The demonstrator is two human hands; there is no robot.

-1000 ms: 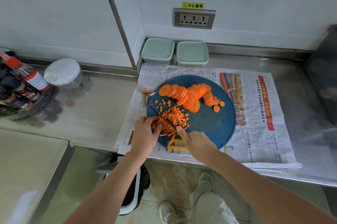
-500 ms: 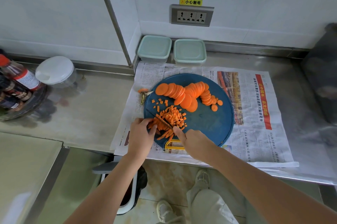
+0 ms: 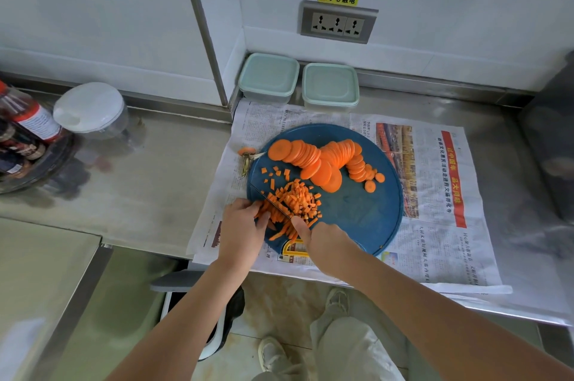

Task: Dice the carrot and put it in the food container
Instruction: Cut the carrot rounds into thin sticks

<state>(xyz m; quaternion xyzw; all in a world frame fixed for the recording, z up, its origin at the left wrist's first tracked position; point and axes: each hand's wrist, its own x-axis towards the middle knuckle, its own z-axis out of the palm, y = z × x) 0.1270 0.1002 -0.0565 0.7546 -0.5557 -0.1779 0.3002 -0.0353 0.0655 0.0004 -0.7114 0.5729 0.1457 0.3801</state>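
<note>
Several carrot strips point(image 3: 281, 227) were pressed on the blue board point(image 3: 357, 219), at its near-left part, under the curled fingers of the left hand point(image 3: 240, 231), their long sides pointed far-right. A knife point(image 3: 273, 204), tip aimed far-left across them, was gripped by the right hand point(image 3: 324, 242).

Brushed, dully reflective steel counter point(image 3: 149, 188), matt paper newspaper point(image 3: 435, 241), smooth blue plastic cutting board point(image 3: 357, 213), translucent plastic food containers point(image 3: 268, 78)

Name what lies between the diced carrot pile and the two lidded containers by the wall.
Head view: the fanned carrot slices on the blue board, then a strip of newspaper before the containers.
</note>
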